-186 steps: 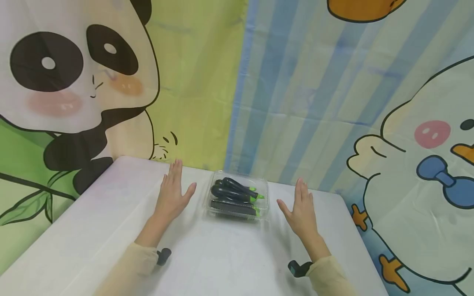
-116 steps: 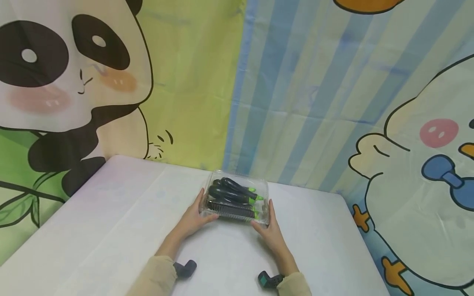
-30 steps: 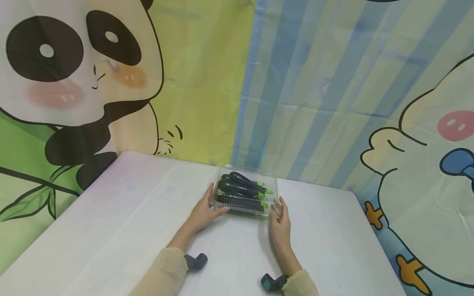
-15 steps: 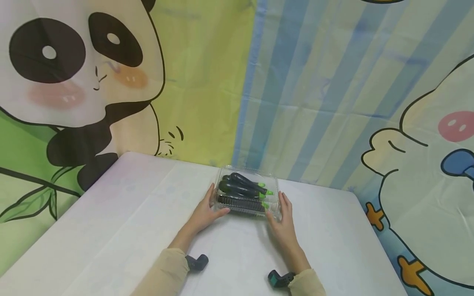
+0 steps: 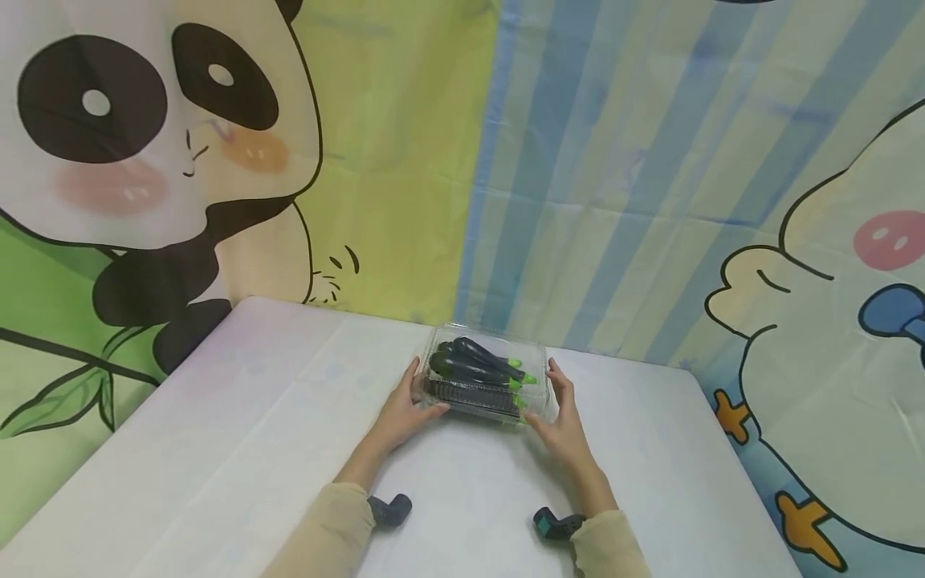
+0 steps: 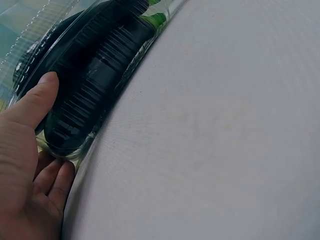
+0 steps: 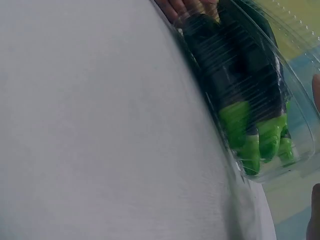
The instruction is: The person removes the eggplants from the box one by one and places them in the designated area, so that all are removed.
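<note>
A clear plastic clamshell box [image 5: 533, 401] with a ribbed front sits on the white table, its lid down. Inside lie several dark eggplants [image 5: 470, 369] with green caps, pointing to the right. My left hand [image 5: 397, 413] grips the box's left end, thumb on the front and fingers round the side and low edge, as the left wrist view shows. Around the right front corner spreads my right hand [image 5: 567, 429], its thumb at the front and its fingers beside the right end. A gap shows between a finger [image 7: 315, 210] and the box in the right wrist view.
The white table [image 5: 448, 514] runs back to a cloth backdrop [image 5: 578, 201] printed with a panda and a white bird, close behind the box. Each wrist carries a small black camera [image 5: 390, 510].
From raised beside the box, both hands came in to its ends. In the last second my right hand slid rightward and spread around the corner; my left kept its grip.
</note>
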The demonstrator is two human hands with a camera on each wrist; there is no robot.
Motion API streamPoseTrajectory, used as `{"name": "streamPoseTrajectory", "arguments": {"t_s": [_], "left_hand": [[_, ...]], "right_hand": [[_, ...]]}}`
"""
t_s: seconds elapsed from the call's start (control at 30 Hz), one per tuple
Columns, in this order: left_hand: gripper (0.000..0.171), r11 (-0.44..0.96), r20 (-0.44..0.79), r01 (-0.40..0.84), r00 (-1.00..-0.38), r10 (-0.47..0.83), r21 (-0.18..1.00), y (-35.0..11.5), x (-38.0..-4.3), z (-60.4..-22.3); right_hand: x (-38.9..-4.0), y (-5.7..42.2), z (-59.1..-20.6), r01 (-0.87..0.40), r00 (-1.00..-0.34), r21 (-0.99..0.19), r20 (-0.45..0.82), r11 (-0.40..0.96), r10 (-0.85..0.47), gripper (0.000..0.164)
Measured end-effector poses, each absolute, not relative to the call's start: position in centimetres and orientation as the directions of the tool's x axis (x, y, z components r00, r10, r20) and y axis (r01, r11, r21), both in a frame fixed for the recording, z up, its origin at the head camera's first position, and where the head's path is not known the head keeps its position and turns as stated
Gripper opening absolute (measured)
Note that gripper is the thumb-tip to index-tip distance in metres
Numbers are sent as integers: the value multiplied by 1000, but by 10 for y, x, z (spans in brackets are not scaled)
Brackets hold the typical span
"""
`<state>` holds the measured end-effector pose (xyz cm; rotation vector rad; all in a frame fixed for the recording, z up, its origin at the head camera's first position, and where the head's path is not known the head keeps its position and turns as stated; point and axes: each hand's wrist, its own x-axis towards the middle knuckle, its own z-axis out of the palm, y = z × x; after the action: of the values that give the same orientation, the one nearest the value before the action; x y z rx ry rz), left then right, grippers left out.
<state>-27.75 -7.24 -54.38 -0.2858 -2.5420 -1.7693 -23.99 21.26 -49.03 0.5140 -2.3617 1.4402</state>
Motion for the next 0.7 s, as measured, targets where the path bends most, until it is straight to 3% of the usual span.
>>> {"name": "streamPoseTrajectory", "arguments": {"t_s": [0.2,0.47,0.7], "left_hand": [[111,382,115,158,-985,132,911,-72,-277,-542],[100,338,123,152,-987,105,929,-70,-274,-541],[101,347,119,145,-988,95,927,-71,-275,-543]], "right_hand": [[-240,218,-475,-499,-866,-711,428,496,-258,85],[-253,227,-481,-474,-880,-697,375,538,-290,92],[-248,220,-465,-434,-900,-731,322,526,-295,82]]}}
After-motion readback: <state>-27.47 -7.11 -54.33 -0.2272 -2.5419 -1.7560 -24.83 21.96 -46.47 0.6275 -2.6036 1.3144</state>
